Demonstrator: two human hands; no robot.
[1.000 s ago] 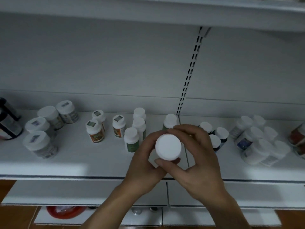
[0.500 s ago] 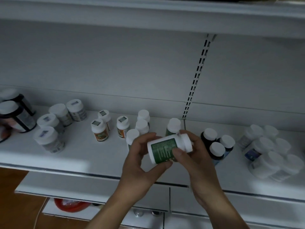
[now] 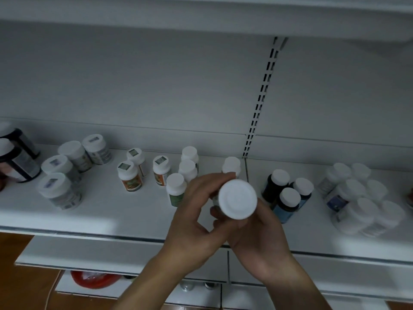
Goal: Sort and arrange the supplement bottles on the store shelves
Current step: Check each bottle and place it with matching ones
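While both hands meet above the shelf's front edge, the scene reads so:

Held bottle: a bottle [image 3: 237, 199] with its white cap facing the camera, gripped between both hands; its body is almost wholly hidden behind the cap and fingers.
Left hand: the left hand [image 3: 196, 217] grasps the bottle from its left side, fingers curled over the top and the thumb below.
Right hand: the right hand [image 3: 260, 237] clasps the bottle from underneath and the right, fingers wrapped below the cap.
Shelf: the white shelf [image 3: 116, 211] lies under and beyond the hands.
Just beyond the left hand: a green-label bottle [image 3: 176, 189], upright, with two white-capped bottles [image 3: 188, 167] behind it.
Beyond the hands: one bottle [image 3: 232, 165], partly hidden by the fingertips.
Further left of the left hand: three orange-label bottles [image 3: 129, 175], upright, apart from each other.
Far left: four grey jars [image 3: 59, 190] in a loose group, then two dark jars [image 3: 19, 162] at the frame edge.
Just right of the right hand: three dark bottles [image 3: 288, 198] clustered close together.
Far right: a tight cluster of white bottles [image 3: 362, 198], labels too blurred to read.
Below the hands: a lower shelf [image 3: 89, 251], with a red object [image 3: 89, 279] under it.
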